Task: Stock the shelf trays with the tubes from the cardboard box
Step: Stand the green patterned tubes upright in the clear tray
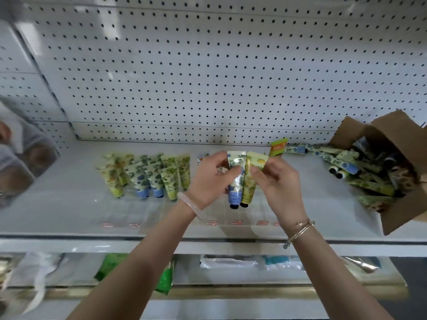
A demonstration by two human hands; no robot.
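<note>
The left hand point(208, 181) and right hand point(280, 188) are close together above the middle of the white shelf point(69, 195), each clamped on 1 tube. The left hand's fingers curl round a blue tube point(234, 196), and the right hand pinches a yellow tube point(247, 192) near its crimped end. The 2 tubes touch side by side, caps pointing down toward the camera. A pale bangle point(191, 205) sits on the left wrist and thin gold bracelets point(300, 227) on the right. Under the hands a clear tray point(147, 213) lies on the shelf, its dividers hard to make out. Its left part holds standing rows of stocked tubes point(147, 176) in green, yellow and blue prints, crimped ends up. Small red labels point(238, 222) line the tray's front edge. Behind the right hand stands a green and orange pack point(278, 147). At the right end of the shelf an open cardboard box point(397, 218) lies on its side, tilted, and loose tubes point(346, 163) spill from its mouth onto the shelf. A white pegboard point(208, 65) dotted with dark holes backs the shelf. A lower shelf point(208, 278) in front carries green packets point(165, 278) and clear-wrapped goods too blurred to name. The far left edge is a blur.
</note>
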